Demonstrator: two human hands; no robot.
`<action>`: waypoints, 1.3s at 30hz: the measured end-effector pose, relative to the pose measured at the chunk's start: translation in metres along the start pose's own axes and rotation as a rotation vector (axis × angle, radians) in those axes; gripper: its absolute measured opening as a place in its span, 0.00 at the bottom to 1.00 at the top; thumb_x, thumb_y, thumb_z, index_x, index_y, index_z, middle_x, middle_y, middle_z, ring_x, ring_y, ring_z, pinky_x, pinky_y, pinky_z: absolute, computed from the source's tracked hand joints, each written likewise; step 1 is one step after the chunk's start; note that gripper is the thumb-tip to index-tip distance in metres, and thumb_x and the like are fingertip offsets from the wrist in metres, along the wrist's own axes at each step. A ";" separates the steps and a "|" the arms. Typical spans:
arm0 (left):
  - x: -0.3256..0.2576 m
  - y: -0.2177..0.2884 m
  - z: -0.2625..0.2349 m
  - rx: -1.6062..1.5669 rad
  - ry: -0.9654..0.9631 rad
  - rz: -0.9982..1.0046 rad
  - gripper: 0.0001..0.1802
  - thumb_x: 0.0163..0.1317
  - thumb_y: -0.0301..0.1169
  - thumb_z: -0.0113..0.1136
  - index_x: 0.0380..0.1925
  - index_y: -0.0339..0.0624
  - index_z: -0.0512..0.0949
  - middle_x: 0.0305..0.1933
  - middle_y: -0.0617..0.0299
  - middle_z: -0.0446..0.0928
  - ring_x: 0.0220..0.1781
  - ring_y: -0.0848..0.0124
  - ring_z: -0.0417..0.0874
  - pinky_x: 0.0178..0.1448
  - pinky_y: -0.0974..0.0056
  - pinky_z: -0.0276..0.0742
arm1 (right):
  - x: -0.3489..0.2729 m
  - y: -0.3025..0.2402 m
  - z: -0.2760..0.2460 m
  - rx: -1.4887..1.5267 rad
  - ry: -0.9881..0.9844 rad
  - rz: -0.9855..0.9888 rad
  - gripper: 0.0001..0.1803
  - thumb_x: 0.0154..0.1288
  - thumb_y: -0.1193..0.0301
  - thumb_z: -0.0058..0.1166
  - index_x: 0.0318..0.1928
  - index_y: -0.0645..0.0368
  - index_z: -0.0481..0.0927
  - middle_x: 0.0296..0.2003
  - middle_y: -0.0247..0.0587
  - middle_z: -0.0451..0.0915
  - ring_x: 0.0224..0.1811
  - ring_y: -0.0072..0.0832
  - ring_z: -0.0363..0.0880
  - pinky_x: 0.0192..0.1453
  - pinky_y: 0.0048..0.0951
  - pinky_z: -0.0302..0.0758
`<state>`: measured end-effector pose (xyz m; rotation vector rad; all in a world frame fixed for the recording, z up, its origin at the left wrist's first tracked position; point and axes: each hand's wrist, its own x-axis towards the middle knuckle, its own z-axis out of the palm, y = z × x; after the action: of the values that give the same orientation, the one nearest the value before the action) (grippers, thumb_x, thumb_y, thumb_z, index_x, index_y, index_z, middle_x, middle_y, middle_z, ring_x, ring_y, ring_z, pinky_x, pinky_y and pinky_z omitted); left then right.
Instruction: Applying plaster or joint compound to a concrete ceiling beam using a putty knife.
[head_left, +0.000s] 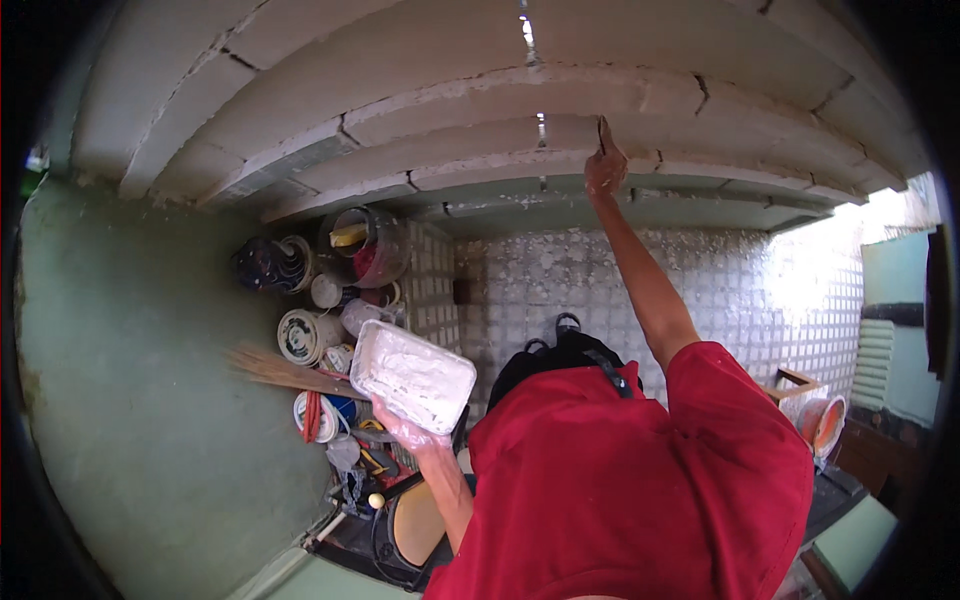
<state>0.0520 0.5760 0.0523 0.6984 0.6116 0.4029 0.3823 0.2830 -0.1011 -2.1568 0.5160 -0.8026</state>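
Gripping the tray [415,378] level in your left hand [412,431], press evenly; your right hand [606,174] seems closed around a thin tool [604,132].

white tray [415,378], red shirt [640,480], green wall [140,380]

The tray [424,342] is a shallow white rectangle with rounded corners, tilted, its open side facing up toward the camera. White paste [415,380] coats its inside in an uneven, smeared layer. The left hand [408,430] supports it at its near end. A thin, dark-edged tool [603,133] points up from the right hand [606,172], seen nearly edge-on, its full shape unclear. It overlaps the pale ceiling [470,135], ridged with long beams and cracked across joints; contact cannot be told.
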 end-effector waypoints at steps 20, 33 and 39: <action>0.012 -0.004 0.010 -0.048 0.023 -0.049 0.36 0.64 0.53 0.40 0.66 0.43 0.56 0.66 0.55 0.62 0.64 0.56 0.66 0.67 0.52 0.63 | -0.098 -0.055 -0.033 1.223 -0.615 0.940 0.15 0.59 0.67 0.54 0.46 0.57 0.75 0.35 0.37 0.81 0.29 0.29 0.81 0.28 0.27 0.77; 0.084 0.038 0.003 -0.059 -0.094 -0.145 0.35 0.64 0.53 0.41 0.65 0.43 0.58 0.65 0.56 0.64 0.62 0.58 0.68 0.65 0.54 0.66 | -0.073 -0.110 0.046 1.226 -0.409 0.793 0.10 0.63 0.69 0.48 0.35 0.64 0.74 0.27 0.44 0.80 0.27 0.34 0.81 0.30 0.31 0.81; 0.114 0.071 -0.006 -0.021 -0.156 -0.173 0.36 0.64 0.54 0.41 0.65 0.42 0.58 0.65 0.56 0.63 0.63 0.58 0.67 0.66 0.55 0.64 | -0.056 -0.142 0.081 1.190 -0.339 0.639 0.07 0.62 0.73 0.47 0.33 0.66 0.73 0.26 0.46 0.78 0.25 0.33 0.80 0.30 0.32 0.82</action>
<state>0.1240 0.6899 0.0544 0.6441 0.5149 0.1923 0.4119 0.4472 -0.0538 -0.8942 0.3581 -0.2250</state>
